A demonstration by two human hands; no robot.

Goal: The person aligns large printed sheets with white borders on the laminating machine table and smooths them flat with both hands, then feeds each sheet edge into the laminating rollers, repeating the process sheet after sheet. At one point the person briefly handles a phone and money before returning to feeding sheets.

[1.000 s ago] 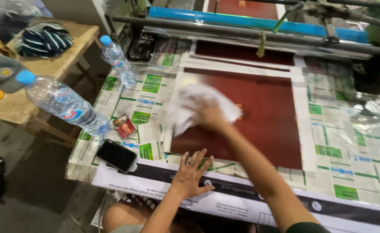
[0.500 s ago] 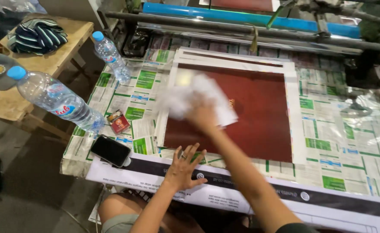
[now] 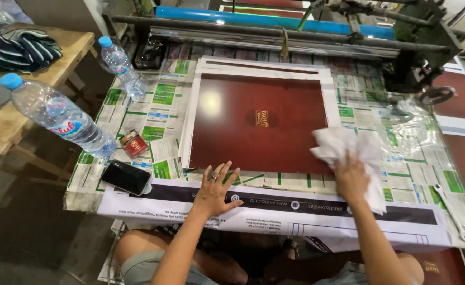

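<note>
We look down on a work table covered in green-and-white printed newspaper sheets. Our left hand lies flat, palm down, fingers fully spread, on the white paper strip with a black band along the near edge; it holds nothing, only presses the paper. Our right hand sits on a crumpled white cloth, fingers curled loosely over the wad and pinning it down at the lower right corner of the glossy dark-red rectangular board with a white border. The cloth overlaps the board's right edge and the newspaper beside it. The board lies flat at the middle of the table, a small gold emblem at its centre, a light glare near its upper left.

Left of the board: a small red-and-gold packet, and nearer us a black smartphone lying partly on the white strip. A clear plastic water bottle with a blue cap lies tilted at the table's left edge; a second such bottle stands upright at the far left corner. A metal spanner rests at the near right. Behind the board runs a machine with a blue roller. On the wooden side table at left sits a striped folded cloth
</note>
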